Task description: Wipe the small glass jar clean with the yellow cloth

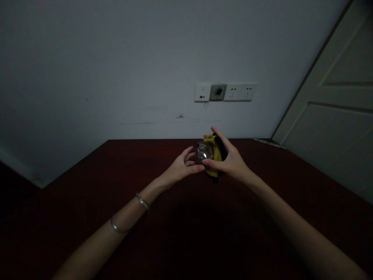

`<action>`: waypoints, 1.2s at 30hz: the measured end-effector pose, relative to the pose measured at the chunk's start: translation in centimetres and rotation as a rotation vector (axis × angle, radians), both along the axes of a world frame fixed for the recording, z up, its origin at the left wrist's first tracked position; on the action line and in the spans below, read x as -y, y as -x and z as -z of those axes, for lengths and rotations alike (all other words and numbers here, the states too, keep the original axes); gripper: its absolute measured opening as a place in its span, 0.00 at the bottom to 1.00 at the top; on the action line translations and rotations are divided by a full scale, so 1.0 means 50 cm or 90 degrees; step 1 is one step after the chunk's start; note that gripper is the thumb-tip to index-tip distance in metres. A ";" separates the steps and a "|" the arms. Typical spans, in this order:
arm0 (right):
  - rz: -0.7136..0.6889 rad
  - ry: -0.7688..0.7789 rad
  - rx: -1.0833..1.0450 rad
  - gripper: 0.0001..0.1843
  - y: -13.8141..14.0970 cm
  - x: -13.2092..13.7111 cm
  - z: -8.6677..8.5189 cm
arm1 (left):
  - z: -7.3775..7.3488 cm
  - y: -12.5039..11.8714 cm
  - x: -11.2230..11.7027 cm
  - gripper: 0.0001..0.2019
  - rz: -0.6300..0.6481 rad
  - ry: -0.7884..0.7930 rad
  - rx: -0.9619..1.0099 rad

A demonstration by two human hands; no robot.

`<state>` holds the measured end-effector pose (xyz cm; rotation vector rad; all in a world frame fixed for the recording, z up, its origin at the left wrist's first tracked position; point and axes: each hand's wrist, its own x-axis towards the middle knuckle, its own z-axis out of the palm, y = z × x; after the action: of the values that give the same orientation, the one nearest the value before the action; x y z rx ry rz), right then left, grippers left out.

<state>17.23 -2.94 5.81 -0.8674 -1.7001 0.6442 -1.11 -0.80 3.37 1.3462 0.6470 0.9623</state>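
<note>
Both my hands meet above the far part of a dark red-brown table [145,233]. My right hand [229,161] grips a small yellow and black object [216,152] with a clear, shiny rounded part [202,151] facing left; thumb below, fingers over its top. My left hand [182,168] touches the clear part with its fingertips, fingers slightly curled and apart. Two thin bracelets [142,201] circle my left forearm. What the object is cannot be made out in the dim light.
A pale wall stands behind the table with a strip of white sockets and a grey plate [225,92]. A light panelled door [335,116] fills the right side. Something flat and pale [269,143] lies at the table's far right edge.
</note>
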 end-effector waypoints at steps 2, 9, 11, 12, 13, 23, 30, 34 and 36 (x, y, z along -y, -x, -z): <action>-0.017 0.031 -0.014 0.55 0.004 0.001 -0.003 | 0.014 -0.006 -0.006 0.50 0.002 -0.043 0.034; -0.059 0.031 0.030 0.55 0.015 0.006 -0.001 | 0.014 -0.014 0.006 0.43 0.010 -0.135 0.052; -0.058 0.025 0.048 0.56 0.014 0.006 -0.001 | 0.012 -0.011 0.007 0.40 0.003 -0.146 0.042; -0.055 0.023 0.058 0.56 0.013 0.006 -0.002 | 0.013 -0.010 0.007 0.39 0.000 -0.148 0.037; -0.054 0.020 0.072 0.55 0.011 0.006 -0.003 | 0.014 -0.009 0.007 0.39 -0.003 -0.149 0.033; -0.034 -0.081 0.256 0.36 -0.038 0.001 -0.035 | 0.035 -0.001 -0.007 0.42 -0.045 -0.134 0.015; 0.007 -0.130 0.236 0.18 -0.047 0.000 -0.045 | 0.043 0.003 -0.006 0.42 -0.082 -0.147 0.029; 0.007 -0.155 0.211 0.18 -0.039 -0.003 -0.039 | 0.037 -0.003 -0.001 0.43 -0.087 -0.143 0.037; 0.023 -0.147 0.203 0.18 -0.038 -0.005 -0.036 | 0.035 -0.004 0.000 0.44 -0.086 -0.142 0.039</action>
<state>19.14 -2.70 7.62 -0.8654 -1.9934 0.2856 -0.88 -0.82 1.60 1.4769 0.6034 1.2086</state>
